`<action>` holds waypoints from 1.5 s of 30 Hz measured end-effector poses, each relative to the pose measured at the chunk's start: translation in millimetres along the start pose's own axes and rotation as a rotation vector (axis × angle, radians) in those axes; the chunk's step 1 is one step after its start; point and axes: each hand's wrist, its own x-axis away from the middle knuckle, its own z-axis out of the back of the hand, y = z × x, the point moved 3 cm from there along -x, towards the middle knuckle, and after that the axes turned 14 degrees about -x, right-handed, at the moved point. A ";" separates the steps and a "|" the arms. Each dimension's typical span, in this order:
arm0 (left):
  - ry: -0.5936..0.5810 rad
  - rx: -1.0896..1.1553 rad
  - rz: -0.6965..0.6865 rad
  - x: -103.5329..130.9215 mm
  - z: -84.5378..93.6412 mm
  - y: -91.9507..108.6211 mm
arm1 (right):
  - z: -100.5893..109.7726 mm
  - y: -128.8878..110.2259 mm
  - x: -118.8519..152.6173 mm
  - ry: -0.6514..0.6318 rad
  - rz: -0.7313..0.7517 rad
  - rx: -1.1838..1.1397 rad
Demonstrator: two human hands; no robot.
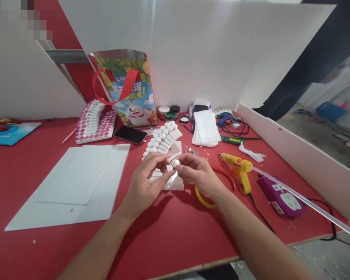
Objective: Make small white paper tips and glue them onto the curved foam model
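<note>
Above the red tabletop point(175, 237), fingertips of the left hand point(147, 181) and right hand point(199, 173) meet around a small white piece point(175, 163), seemingly pinched for fine control. At right lie a purple box point(282, 198), its label too small to read, and a yellow glue gun point(237, 165), probably placed within reach. Beyond, round-tipped white strips point(162, 140) overlap in a row; behind, a carrier bag point(141, 101) reads “雪王” and “真果!”

Worktop point(169, 237): red. Small lump point(175, 163): white. Glue gun point(235, 165): yellow. Box point(274, 194): purple, white panel point(289, 201). Bag point(141, 107): blue and green, cartoon snowman print, red handles point(130, 83). Pad point(105, 131): white, rows of magenta marks, motif too blurred to name.
</note>
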 end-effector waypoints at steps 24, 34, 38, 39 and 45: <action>0.039 -0.514 -0.388 4.3 -0.6 -2.0 | -6.6 10.5 3.0 0.085 -0.006 0.230; -0.063 -0.203 -0.207 0.8 8.5 -2.6 | -3.4 5.3 2.8 0.002 -0.176 -0.016; -0.089 -0.096 -0.154 1.0 9.3 -2.6 | -5.7 2.2 3.0 -0.036 -0.245 -0.095; -0.091 -0.087 -0.146 1.0 9.1 -2.4 | -6.3 1.9 3.0 -0.038 -0.250 -0.096; -0.030 -0.153 -0.151 -0.4 7.8 -3.1 | -4.0 3.1 3.3 -0.004 -0.212 -0.046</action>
